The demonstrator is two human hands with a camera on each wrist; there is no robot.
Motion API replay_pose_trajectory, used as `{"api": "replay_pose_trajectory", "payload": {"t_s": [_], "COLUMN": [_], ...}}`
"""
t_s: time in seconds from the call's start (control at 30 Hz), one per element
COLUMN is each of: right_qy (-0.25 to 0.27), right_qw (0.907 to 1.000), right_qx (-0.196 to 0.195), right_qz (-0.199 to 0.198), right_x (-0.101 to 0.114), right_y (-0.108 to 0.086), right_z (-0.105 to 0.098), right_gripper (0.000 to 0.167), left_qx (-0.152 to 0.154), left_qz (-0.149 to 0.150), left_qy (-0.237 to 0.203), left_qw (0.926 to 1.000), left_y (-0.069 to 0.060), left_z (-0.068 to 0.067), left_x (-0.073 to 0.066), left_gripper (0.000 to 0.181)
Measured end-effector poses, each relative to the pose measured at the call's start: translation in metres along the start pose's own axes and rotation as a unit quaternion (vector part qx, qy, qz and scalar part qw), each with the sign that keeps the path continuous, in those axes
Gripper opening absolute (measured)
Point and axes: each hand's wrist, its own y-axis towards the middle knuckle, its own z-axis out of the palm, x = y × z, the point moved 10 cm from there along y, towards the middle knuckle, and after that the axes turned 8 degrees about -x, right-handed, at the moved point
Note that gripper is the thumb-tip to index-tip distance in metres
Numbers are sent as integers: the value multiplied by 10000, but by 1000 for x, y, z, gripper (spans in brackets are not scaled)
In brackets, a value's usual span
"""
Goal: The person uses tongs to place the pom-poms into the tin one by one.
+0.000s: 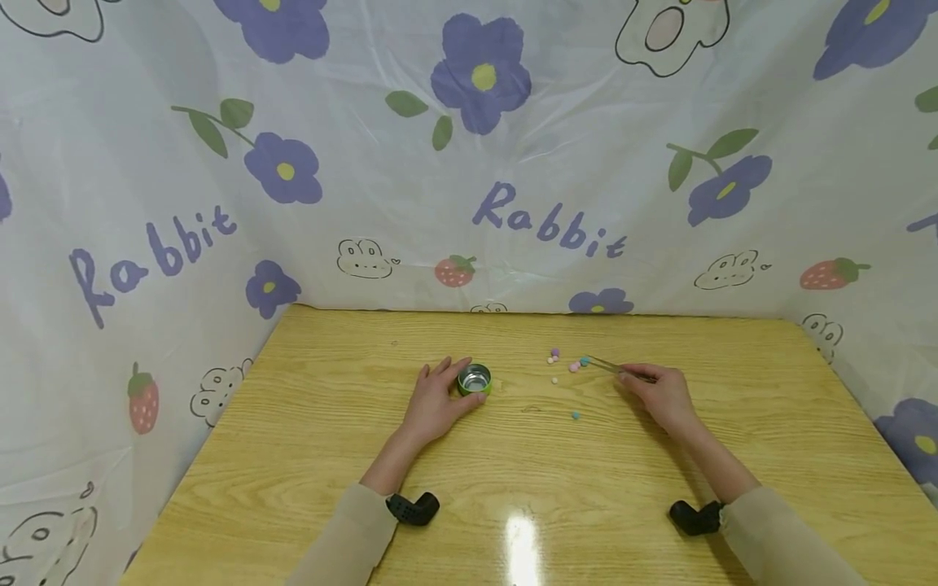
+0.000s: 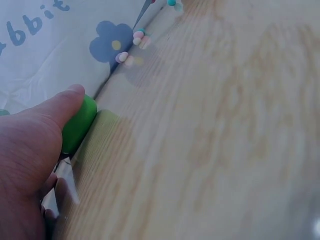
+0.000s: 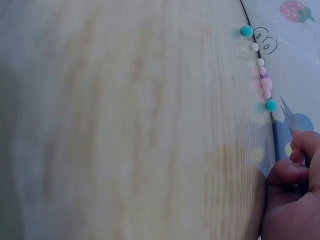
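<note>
A small round tin (image 1: 475, 380), silvery inside and green outside, stands on the wooden table with its mouth upward. My left hand (image 1: 438, 404) holds it from the left, thumb on the near side and fingers on the far side. The thumb presses the green wall (image 2: 80, 125) in the left wrist view. My right hand (image 1: 661, 397) pinches metal tweezers (image 1: 607, 365), which point left. Their tips are close to a blue ball (image 1: 585, 360); whether they touch it I cannot tell. Beside it lie pink balls (image 1: 575, 367) and a purple ball (image 1: 555, 352).
A white ball (image 1: 554, 381) and another blue ball (image 1: 575, 416) lie apart, nearer the front. The wooden table (image 1: 469, 472) ends at the back against a hanging cloth (image 1: 396, 187) with flowers and rabbits. Black wrist devices (image 1: 414, 509) sit at both sleeves.
</note>
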Motion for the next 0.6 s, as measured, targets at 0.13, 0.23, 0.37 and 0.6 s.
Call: {"api": "replay_pose_trajectory", "payload": {"t_s": [0.13, 0.23, 0.37, 0.6], "right_qy": [82, 167, 245, 126], "right_qw": [10000, 9998, 9994, 9998], "right_qx": [-9, 9, 80, 64], "right_qz": [28, 136, 233, 135], "right_x": [0, -3, -5, -3], "right_y": [0, 0, -1, 0], "right_z": [-1, -2, -1, 0], "right_gripper": [41, 42, 43, 42], "left_qx": [-10, -7, 13, 17], "left_qz": [1, 7, -4, -17], "left_qy": [-9, -24, -18, -67], "left_qw": [10000, 10000, 10000, 10000], "left_y": [0, 0, 0, 0], "left_z": [-1, -1, -1, -2], "left_x": [-1, -2, -2, -3], "left_gripper": [69, 69, 69, 69]}}
